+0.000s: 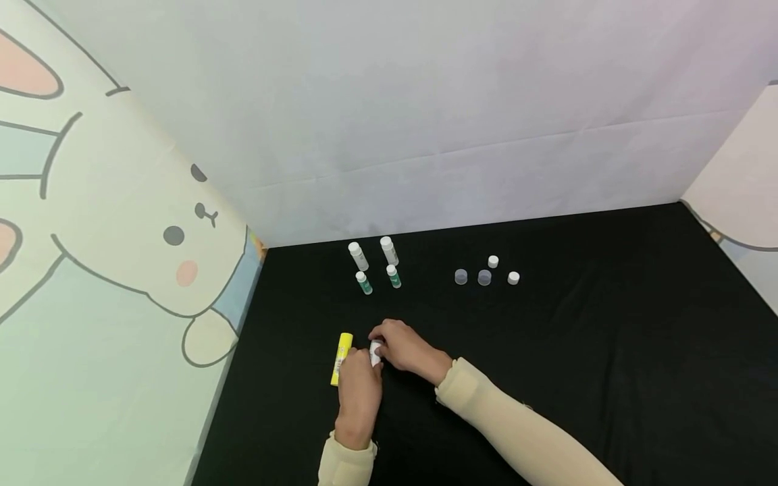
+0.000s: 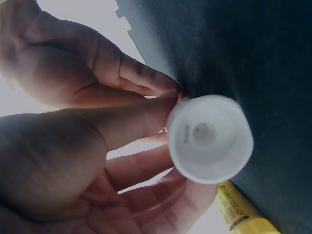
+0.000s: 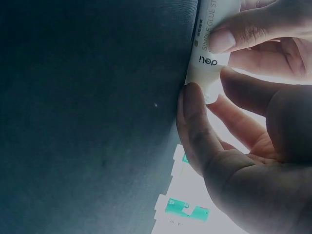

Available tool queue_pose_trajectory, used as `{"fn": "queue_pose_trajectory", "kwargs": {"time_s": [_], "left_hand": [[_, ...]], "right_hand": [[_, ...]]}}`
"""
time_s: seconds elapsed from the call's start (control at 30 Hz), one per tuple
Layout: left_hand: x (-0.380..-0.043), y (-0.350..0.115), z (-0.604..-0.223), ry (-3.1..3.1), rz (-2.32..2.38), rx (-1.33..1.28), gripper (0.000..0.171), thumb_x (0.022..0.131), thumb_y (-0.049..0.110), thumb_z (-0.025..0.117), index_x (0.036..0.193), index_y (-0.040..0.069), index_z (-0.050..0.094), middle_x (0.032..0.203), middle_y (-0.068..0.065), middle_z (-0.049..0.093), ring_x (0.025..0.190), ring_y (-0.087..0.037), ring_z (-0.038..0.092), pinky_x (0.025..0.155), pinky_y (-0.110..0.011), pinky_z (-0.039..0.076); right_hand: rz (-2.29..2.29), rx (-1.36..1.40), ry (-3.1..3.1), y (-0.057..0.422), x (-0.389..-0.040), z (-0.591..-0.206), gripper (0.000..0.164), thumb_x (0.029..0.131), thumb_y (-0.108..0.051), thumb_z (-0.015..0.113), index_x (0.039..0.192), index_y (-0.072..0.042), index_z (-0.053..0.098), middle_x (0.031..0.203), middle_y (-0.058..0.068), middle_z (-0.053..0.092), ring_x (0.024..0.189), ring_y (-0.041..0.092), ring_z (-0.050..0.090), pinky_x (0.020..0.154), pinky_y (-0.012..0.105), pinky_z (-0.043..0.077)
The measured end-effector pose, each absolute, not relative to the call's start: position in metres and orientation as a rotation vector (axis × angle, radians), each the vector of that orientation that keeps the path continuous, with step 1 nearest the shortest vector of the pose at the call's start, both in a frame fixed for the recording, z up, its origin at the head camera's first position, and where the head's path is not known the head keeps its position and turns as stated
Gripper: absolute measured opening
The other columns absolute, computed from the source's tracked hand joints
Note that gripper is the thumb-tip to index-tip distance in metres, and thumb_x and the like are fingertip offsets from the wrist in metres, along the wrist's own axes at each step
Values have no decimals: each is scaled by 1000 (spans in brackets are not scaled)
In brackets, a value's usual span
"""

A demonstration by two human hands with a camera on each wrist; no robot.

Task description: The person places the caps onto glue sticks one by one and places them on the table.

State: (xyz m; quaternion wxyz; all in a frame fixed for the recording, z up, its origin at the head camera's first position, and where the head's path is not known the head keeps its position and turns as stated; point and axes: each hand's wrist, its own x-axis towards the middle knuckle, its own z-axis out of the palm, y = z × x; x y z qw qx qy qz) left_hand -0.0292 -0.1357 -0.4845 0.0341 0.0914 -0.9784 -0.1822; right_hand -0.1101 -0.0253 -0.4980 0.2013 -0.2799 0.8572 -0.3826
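Note:
Both hands meet at a white glue stick [image 1: 375,353] low over the black table. My left hand [image 1: 360,386] grips its body, with the thumb across the printed label in the right wrist view. At the stick's other end, the fingertips and thumb of my right hand [image 1: 408,348] pinch the translucent cap [image 3: 204,80]. The round white base [image 2: 210,139] faces the left wrist camera. Just left of my left hand, partly covered by it, lies a yellow tube [image 1: 342,358] with dark print.
Farther back stand two tall white tubes [image 1: 358,256] and two shorter green-labelled ones [image 1: 394,277]. To their right are two clear caps [image 1: 484,277] and two small white caps [image 1: 513,278]. A pale cloth wall [image 1: 425,189] borders the black tabletop [image 1: 577,378].

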Motion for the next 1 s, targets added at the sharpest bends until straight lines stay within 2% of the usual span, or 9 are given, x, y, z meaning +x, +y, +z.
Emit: {"fn": "queue_pose_trajectory", "kwargs": {"time_s": [0.2, 0.5, 0.6, 0.77, 1.0], "left_hand": [[-27, -137, -486, -3007, -598, 318, 18, 87, 4, 87, 91, -7, 74, 82, -16, 64, 75, -34, 67, 72, -47, 59], [-29, -137, -482, -2923, -543, 273, 24, 86, 11, 88, 96, -7, 75, 85, -18, 65, 76, -37, 68, 72, -48, 59], [-34, -132, -478, -2884, -601, 246, 26, 90, 12, 85, 103, -8, 75, 91, -19, 67, 83, -37, 69, 79, -49, 59], [-44, -122, -472, -2838, -774, 256, 34, 96, 15, 80, 120, -8, 73, 111, -22, 70, 104, -39, 71, 94, -52, 58], [-54, -107, -470, -2788, -926, 271, 39, 99, 15, 78, 131, -4, 70, 128, -22, 70, 115, -37, 71, 96, -50, 59]], "right_hand": [[-1109, -779, 2373, -21, -108, -498, 28, 102, -2, 69, 130, -1, 71, 110, 9, 68, 89, 15, 60, 80, 31, 54], [-1153, -826, 2405, -2, -112, -495, 30, 99, 0, 71, 129, 2, 70, 111, 13, 70, 95, 21, 65, 85, 40, 57], [-1150, -828, 2415, 7, -114, -493, 30, 99, -1, 72, 129, 3, 70, 112, 13, 70, 95, 21, 67, 85, 39, 58], [-1145, -820, 2420, 25, -118, -488, 31, 99, 0, 71, 130, 3, 70, 111, 13, 71, 94, 19, 67, 84, 36, 58], [-1143, -726, 2443, 50, -127, -480, 31, 100, -3, 72, 130, 1, 70, 115, 13, 71, 97, 19, 69, 87, 39, 59]]}}
